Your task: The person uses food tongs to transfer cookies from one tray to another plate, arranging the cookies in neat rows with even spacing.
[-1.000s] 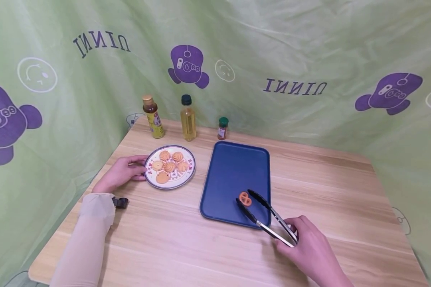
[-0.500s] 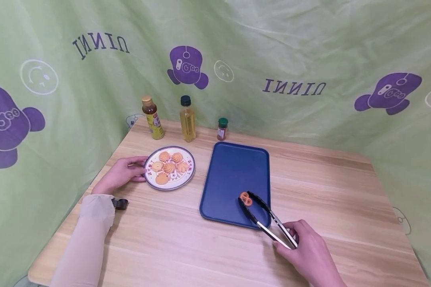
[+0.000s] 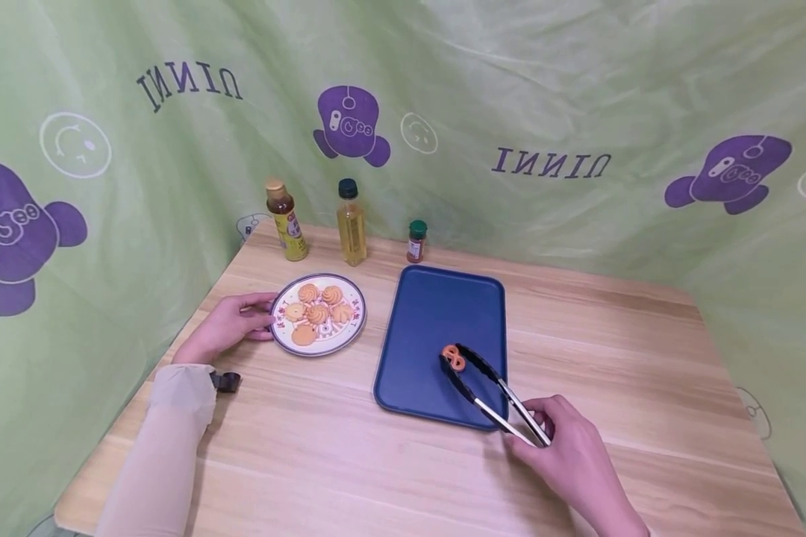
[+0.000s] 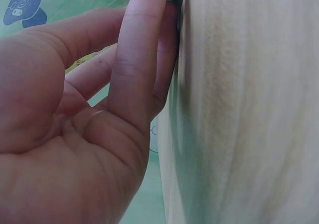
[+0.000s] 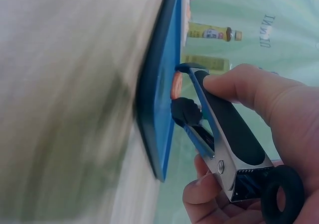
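Head view: right hand (image 3: pixel 571 455) grips tongs (image 3: pixel 490 388) pinching an orange pretzel-shaped cookie (image 3: pixel 454 356) over the blue tray (image 3: pixel 436 313); left hand (image 3: pixel 225 326), fingers relaxed, touches the cookie plate (image 3: pixel 357 319). Right wrist view alone shows the tongs' hanging ring. Backdrop (image 3: pixel 578 89) lettering appears mirrored; bottle labels are unreadable.

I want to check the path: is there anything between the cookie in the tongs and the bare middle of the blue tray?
Nothing visible is in the way. The tongs, held by the right hand, pinch the cookie over the tray, whose surface shows no other thing. The plate lies apart, beside the left hand.
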### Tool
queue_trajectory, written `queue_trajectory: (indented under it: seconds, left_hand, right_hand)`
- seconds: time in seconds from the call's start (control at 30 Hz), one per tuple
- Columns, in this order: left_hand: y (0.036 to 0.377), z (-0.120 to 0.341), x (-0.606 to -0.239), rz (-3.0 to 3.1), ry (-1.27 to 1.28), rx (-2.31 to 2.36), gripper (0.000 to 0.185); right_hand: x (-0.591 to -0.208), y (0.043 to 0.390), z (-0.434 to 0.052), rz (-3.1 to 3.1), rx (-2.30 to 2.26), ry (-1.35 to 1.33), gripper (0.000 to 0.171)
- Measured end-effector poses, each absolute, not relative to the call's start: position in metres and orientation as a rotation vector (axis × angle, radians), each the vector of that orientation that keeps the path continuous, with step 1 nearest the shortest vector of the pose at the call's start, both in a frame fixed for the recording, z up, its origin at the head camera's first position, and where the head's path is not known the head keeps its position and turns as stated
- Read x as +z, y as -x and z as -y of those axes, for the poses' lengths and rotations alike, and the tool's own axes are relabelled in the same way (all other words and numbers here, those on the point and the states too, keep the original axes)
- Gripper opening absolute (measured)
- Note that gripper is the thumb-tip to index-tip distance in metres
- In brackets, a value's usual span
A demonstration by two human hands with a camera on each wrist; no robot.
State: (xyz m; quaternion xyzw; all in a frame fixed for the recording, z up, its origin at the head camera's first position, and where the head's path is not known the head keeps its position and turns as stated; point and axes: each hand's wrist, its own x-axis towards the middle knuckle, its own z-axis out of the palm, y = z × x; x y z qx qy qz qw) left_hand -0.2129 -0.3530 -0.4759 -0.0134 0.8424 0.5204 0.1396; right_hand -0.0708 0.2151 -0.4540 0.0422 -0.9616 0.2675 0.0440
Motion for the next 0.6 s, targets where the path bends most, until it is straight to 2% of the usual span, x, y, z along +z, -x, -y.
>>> queue_trajectory:
  seconds: [0.6]
  left_hand:
    - [0.213, 0.352, -0.478, -2.44, 0.037, 1.504, 0.064]
  right_hand:
    - [-0.441, 0.116, -0.155, 2.908, 0.951, -0.431, 0.044]
